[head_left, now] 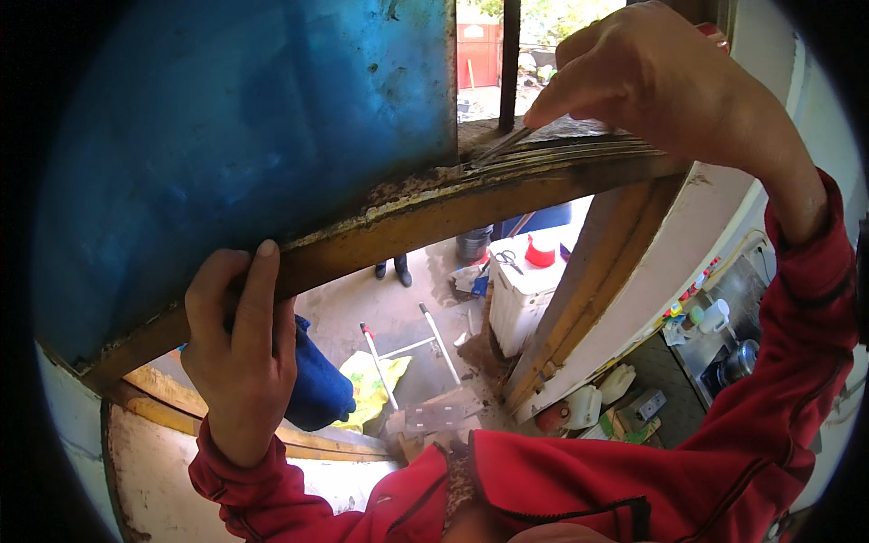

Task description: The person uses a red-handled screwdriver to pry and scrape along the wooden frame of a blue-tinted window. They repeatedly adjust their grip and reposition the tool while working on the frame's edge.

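My left hand (243,348) is closed over the lower wooden rail (380,233) of a window frame, its fingers hooked over the top edge. Above the rail is a blue pane (272,109), stained with dirt. At the upper right, my right hand (656,81) pinches a thin, flat-looking metal tool (504,147). The tool's tip rests at the pane's lower right corner, where old flaking putty (412,188) runs along the rail. My palm hides most of the tool, so its exact kind is unclear. A reddish piece (713,36) shows behind my right hand.
A dark upright bar (510,63) stands in the window opening. Far below are a white-railed ladder (380,366), a person's legs (395,270), and a white cabinet (516,303) with scissors (509,261). Plastic jugs (584,407) and a worktop (756,299) lie lower right.
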Motion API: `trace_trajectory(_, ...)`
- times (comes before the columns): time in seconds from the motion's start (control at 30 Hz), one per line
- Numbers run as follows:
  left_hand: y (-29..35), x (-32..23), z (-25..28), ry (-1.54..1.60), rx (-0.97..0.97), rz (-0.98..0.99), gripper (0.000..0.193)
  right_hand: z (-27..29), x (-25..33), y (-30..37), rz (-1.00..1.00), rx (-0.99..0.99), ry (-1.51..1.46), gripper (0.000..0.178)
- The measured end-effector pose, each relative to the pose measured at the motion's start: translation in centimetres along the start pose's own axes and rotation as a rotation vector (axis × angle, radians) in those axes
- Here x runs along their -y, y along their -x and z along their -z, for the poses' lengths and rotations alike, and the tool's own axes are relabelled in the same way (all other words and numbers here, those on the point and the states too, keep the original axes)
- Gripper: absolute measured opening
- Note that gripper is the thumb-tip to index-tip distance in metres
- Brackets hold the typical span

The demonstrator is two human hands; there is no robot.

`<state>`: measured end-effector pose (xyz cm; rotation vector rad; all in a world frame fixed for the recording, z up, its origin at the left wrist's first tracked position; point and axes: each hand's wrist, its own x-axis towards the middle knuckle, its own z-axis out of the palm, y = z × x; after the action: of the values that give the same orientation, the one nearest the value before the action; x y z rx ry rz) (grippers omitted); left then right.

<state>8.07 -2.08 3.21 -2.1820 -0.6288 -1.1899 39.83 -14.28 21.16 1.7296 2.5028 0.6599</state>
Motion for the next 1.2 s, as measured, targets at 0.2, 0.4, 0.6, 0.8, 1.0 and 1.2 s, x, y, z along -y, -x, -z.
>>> trace_trajectory(0.2,-0.7,-0.2,-0.6,0.003,-0.062,-0.056,0.057,0.2,-0.5,-0.2,-0.098,0.094,-0.145,0.020)
trace_trajectory(0.4,-0.9,-0.1,-0.5,0.047,-0.066,-0.050,0.061,-1.0,-0.2,0.3,0.108,-0.092,-0.035,0.021)
trace_trajectory(0.6,-0.7,-0.4,-0.6,0.042,-0.028,0.020,0.057,-1.7,-1.2,0.3,-0.049,-0.020,-0.174,0.018)
trace_trajectory(0.8,-0.9,-0.5,0.0,0.024,0.035,0.007,0.063,-1.7,0.1,1.1,0.284,-0.135,0.396,0.017)
trace_trajectory(1.0,-1.2,-0.8,-0.3,0.005,-0.014,-0.013,0.066,-2.7,-0.5,3.0,0.213,-0.175,0.541,0.027)
trace_trajectory(1.2,-1.0,-0.6,-0.3,0.012,-0.031,-0.009,0.063,-4.3,-3.2,5.2,0.224,-0.263,0.492,0.028)
